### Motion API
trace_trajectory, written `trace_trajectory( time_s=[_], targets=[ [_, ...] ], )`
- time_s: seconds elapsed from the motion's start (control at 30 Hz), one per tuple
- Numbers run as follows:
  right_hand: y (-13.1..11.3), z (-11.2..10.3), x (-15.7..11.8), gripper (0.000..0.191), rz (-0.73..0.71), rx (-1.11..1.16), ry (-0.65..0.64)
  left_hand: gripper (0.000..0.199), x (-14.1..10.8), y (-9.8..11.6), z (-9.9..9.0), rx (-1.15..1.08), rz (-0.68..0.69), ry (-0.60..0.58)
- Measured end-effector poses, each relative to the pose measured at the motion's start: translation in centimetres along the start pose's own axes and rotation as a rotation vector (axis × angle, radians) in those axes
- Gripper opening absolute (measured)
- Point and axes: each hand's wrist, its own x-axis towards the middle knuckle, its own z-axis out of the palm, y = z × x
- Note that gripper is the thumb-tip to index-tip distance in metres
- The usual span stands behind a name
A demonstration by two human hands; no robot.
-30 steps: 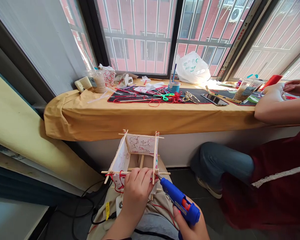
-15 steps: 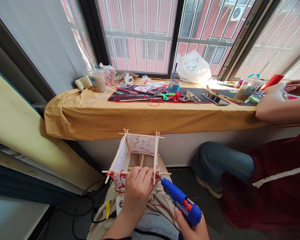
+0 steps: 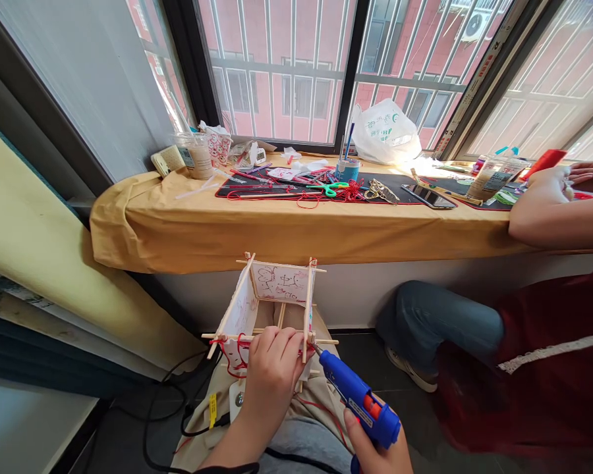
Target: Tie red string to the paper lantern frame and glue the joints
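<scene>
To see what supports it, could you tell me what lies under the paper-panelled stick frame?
Beige cloth over the lap lies under the paper-panelled stick frame; the left hand hides what is beneath its near part.

Square lantern frame of thin wooden sticks (image 3: pixel 308 309), upright, with white paper panels (image 3: pixel 281 282) doodled in red.
Blue hot-glue gun (image 3: pixel 362 401), tilted, its metal nozzle (image 3: pixel 315 347) just beside the frame's lower right corner.

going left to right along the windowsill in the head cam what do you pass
a small flat beige packet → a clear plastic cup of milky drink → a red-patterned white paper container → a blue cup of pens → a black smartphone → a second clear plastic cup of milky drink → a red rectangular object
</scene>
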Motion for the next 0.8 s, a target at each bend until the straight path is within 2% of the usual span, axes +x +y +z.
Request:
trace_trajectory(
  time_s=[0.23, 0.4, 0.5, 0.8],
  targets=[
    [-1.3, 0.0, 0.2, 0.065, -0.079, -0.063, 0.023, 0.017, 0.0, 0.1, 0.1, -0.005, 0.01, 0.014],
    [-3.1, -0.1, 0.4, 0.05, -0.178, -0.014, -0.105, 0.015, -0.3, 0.1, 0.3, -0.016, 0.022, 0.0],
    [-3.9, -0.2, 0.5, 0.048, -0.209, 0.003, -0.103, 0.016, -0.4, 0.1, 0.4, -0.022, 0.035, -0.019],
    [-2.2, -0.4, 0.7, 0.049, -0.136, -0.009, -0.085, 0.012, -0.1, 0.3, 0.4, -0.004, 0.04, 0.028]
  ],
)
